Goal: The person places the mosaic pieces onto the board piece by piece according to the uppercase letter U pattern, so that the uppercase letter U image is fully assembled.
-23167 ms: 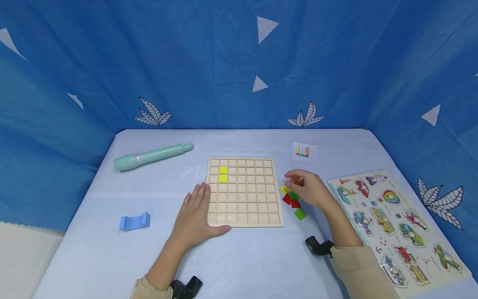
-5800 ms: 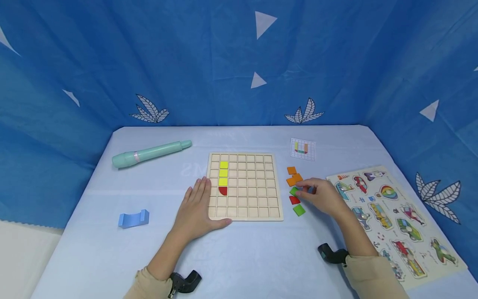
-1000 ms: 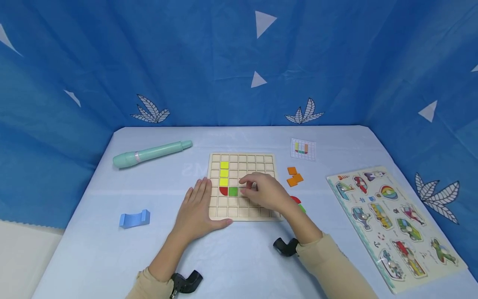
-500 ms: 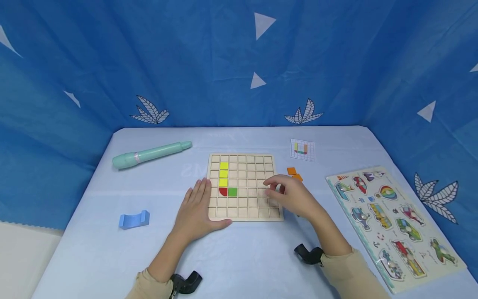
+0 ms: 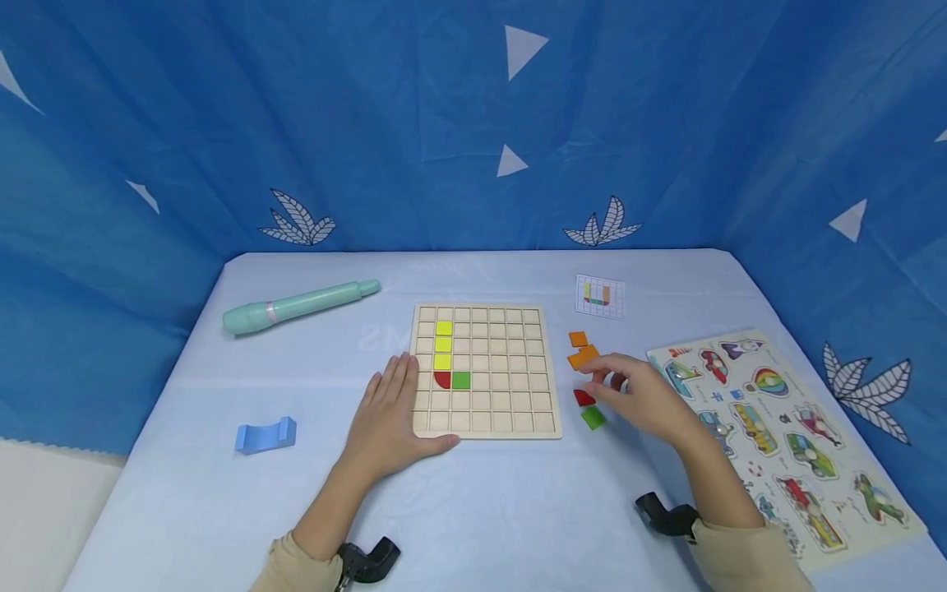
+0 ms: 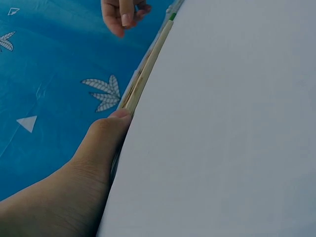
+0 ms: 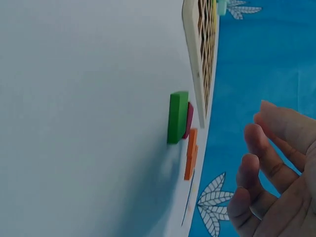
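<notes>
A wooden grid board [image 5: 487, 434] lies mid-table. It holds a column of yellow tiles [image 5: 443, 344], a rounded red tile [image 5: 442, 380] below them and a green tile [image 5: 461, 380] to the red one's right. My left hand [image 5: 386, 415], fingers straight, rests along the board's left edge, the thumb at its front edge. Right of the board, my right hand [image 5: 639, 399] hovers over loose tiles, fingers bent loosely around nothing. Orange tiles [image 5: 579, 339], a red tile [image 5: 584, 398] and a green tile [image 5: 593, 418] lie there. In the right wrist view the fingers [image 7: 256, 143] are apart from the tiles.
Behind the loose tiles lies a small pattern card [image 5: 600, 297] with a coloured U shape. A picture puzzle board [image 5: 784, 452] sits at the right, partly under the right forearm. At the left are a teal tube [image 5: 303, 307] and a blue curved block [image 5: 266, 435].
Since 5.8 s ago a green tile has come to lie beside the red one on the board. Over the last second my right hand moved right, off the board; the left stayed.
</notes>
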A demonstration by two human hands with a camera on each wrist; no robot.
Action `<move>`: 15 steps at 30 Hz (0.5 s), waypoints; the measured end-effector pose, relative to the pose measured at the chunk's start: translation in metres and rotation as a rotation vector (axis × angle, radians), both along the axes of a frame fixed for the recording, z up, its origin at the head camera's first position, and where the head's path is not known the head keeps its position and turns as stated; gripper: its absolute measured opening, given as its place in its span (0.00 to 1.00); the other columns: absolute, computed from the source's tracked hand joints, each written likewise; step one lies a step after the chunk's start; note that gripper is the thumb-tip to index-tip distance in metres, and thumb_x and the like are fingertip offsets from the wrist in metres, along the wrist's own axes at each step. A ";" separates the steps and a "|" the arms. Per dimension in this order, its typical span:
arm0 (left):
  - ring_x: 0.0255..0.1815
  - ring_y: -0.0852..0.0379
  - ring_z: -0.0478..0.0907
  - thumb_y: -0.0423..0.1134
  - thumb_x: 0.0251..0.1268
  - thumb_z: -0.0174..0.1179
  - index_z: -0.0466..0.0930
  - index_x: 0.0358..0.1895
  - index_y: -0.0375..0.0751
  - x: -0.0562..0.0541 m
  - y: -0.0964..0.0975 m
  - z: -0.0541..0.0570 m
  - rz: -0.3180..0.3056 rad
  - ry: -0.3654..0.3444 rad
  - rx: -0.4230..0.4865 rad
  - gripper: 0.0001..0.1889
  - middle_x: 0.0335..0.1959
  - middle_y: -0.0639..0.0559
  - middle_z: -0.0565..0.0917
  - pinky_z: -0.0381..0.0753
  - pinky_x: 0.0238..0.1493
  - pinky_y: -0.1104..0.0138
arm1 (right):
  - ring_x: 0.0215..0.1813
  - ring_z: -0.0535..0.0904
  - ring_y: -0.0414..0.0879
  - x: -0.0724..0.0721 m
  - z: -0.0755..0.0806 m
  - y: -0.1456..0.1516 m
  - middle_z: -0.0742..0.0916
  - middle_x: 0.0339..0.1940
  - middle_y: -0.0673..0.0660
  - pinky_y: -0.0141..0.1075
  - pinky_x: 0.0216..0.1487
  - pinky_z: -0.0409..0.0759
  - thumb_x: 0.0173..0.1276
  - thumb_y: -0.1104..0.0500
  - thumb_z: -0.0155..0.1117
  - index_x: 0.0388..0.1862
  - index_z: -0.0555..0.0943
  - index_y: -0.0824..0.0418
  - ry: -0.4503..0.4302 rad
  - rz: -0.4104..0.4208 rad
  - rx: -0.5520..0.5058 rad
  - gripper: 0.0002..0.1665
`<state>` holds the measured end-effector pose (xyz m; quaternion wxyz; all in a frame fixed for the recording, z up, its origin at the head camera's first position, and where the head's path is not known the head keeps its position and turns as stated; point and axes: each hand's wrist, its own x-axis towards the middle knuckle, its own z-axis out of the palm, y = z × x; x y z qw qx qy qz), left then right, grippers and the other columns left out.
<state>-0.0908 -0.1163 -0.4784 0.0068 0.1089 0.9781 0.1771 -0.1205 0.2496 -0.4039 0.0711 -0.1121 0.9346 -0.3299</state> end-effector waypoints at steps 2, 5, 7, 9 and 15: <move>0.84 0.48 0.38 0.84 0.43 0.55 0.42 0.80 0.37 0.000 0.000 0.000 -0.001 0.001 0.002 0.70 0.83 0.45 0.44 0.44 0.81 0.48 | 0.38 0.76 0.47 0.002 -0.001 0.005 0.84 0.38 0.50 0.31 0.30 0.77 0.66 0.56 0.70 0.52 0.85 0.54 -0.001 -0.005 0.002 0.15; 0.84 0.47 0.39 0.84 0.43 0.55 0.42 0.80 0.37 0.000 0.000 0.000 0.001 0.003 0.002 0.70 0.83 0.44 0.44 0.44 0.81 0.48 | 0.38 0.76 0.47 0.005 -0.003 0.011 0.84 0.38 0.50 0.31 0.31 0.78 0.66 0.56 0.70 0.52 0.85 0.54 -0.005 -0.017 0.001 0.15; 0.84 0.48 0.39 0.84 0.43 0.54 0.41 0.80 0.37 0.000 0.000 0.000 0.000 0.002 -0.002 0.70 0.83 0.45 0.44 0.44 0.81 0.48 | 0.38 0.76 0.48 0.007 -0.004 0.013 0.84 0.38 0.51 0.31 0.31 0.78 0.66 0.57 0.70 0.52 0.85 0.54 -0.006 -0.016 -0.002 0.16; 0.84 0.48 0.39 0.84 0.43 0.54 0.41 0.80 0.37 0.000 0.000 0.000 0.000 0.002 -0.004 0.70 0.83 0.45 0.44 0.44 0.81 0.48 | 0.38 0.76 0.48 0.009 -0.004 0.015 0.84 0.38 0.51 0.31 0.31 0.78 0.66 0.58 0.70 0.52 0.85 0.54 -0.007 -0.016 -0.001 0.15; 0.84 0.47 0.39 0.84 0.43 0.55 0.41 0.80 0.37 0.000 0.000 0.001 -0.001 0.001 0.001 0.70 0.83 0.44 0.44 0.44 0.81 0.48 | 0.39 0.76 0.48 0.012 -0.008 0.018 0.84 0.38 0.50 0.31 0.31 0.78 0.66 0.58 0.70 0.52 0.84 0.53 -0.019 -0.019 0.004 0.15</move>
